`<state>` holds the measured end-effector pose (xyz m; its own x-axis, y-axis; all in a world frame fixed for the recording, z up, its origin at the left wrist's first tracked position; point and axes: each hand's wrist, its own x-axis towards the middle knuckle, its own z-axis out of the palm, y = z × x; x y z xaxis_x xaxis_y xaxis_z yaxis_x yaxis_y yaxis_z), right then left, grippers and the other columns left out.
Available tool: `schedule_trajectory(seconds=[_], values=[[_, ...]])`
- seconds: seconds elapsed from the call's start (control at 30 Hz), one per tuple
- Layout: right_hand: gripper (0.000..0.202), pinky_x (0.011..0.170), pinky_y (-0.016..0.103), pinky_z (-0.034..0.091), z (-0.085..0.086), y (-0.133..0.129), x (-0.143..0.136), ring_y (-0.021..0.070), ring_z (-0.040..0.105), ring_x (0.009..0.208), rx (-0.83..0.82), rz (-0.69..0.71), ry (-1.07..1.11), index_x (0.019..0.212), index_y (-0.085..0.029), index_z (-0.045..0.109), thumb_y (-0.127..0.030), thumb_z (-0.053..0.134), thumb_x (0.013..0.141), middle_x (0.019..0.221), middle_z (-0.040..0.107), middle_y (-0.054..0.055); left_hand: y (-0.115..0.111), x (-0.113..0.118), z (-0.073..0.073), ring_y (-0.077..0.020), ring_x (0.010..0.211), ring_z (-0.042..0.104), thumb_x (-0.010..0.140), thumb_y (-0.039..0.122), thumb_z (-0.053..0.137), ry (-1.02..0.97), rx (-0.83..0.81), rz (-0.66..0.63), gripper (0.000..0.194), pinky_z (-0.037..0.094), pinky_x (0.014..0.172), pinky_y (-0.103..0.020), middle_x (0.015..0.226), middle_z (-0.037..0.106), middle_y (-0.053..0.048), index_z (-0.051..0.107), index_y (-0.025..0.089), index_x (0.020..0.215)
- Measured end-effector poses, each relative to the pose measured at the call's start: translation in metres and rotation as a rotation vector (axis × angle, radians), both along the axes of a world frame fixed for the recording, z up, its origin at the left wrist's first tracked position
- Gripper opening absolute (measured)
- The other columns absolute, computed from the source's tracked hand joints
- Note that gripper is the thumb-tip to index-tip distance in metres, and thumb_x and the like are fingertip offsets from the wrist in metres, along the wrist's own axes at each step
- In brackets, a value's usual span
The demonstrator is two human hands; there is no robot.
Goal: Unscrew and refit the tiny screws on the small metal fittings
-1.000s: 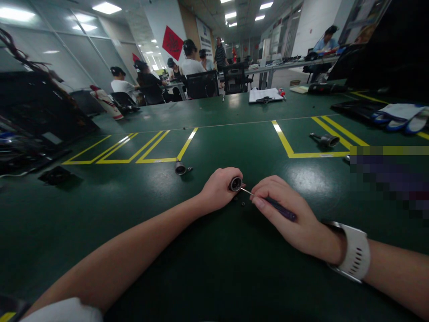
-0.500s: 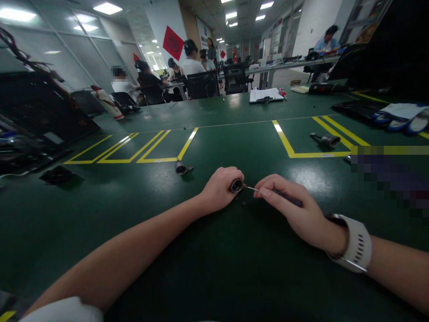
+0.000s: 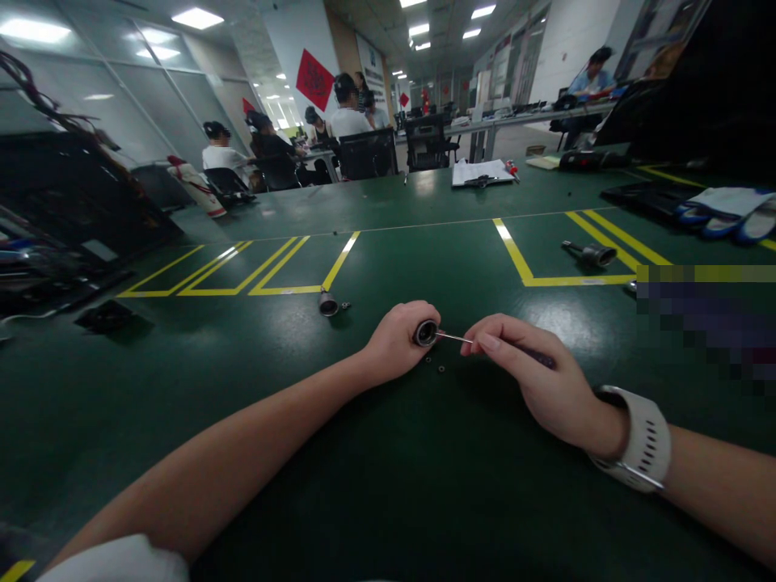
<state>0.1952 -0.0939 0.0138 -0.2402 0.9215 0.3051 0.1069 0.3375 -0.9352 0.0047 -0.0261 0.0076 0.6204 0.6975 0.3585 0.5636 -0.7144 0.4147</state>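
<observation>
My left hand (image 3: 397, 343) is wrapped round a dark metal cup-shaped part (image 3: 426, 332), its round open end facing me. In my right hand (image 3: 533, 364) is a screwdriver (image 3: 454, 338) with a thin bright shaft and a dark handle. The shaft's tip reaches the side of the metal part at its rim; whether it sits in a screw I cannot tell. Two small rings (image 3: 441, 369) lie on the green table just below the left hand. Farther left stands a similar cup-shaped metal part (image 3: 328, 303) with small nut-like pieces (image 3: 346, 305) beside it.
Another metal part with a stem (image 3: 591, 254) lies in a yellow-taped area at the right. Beyond are a clipboard with paper (image 3: 483, 172) and white-blue gloves (image 3: 727, 212). Black equipment (image 3: 78, 210) stands at the left. Several people sit at desks farther back.
My right hand has shifted slightly right with the screwdriver, whose shaft now lies a little flatter. The left hand still holds the metal part almost in place.
</observation>
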Motion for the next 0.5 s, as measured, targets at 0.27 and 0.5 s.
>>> schedule_trajectory(seconds=[0.27,0.5], values=[[0.017,0.073,0.037,0.042,0.007,-0.005,-0.005,0.0204,0.054,0.079,0.143,-0.006,-0.201,0.079,-0.019,0.061,-0.023,0.047,0.089,0.082,0.06,0.005,-0.002,-0.001,0.001,-0.0134,0.069,0.051,0.081,0.018,0.051,0.139,0.08,-0.018,0.006,0.034,0.067,-0.028,0.073,0.055,0.0,0.052,0.016,0.075],[0.02,0.079,0.037,0.042,-0.004,0.009,0.001,0.0201,0.056,0.083,-0.161,0.049,0.177,0.077,-0.02,0.064,-0.029,0.049,0.088,0.082,0.062,0.003,-0.001,-0.003,0.002,-0.0116,0.067,0.049,0.08,0.017,0.053,0.055,0.036,-0.034,0.007,0.034,0.065,-0.026,0.072,0.053,0.001,0.05,0.016,0.073]])
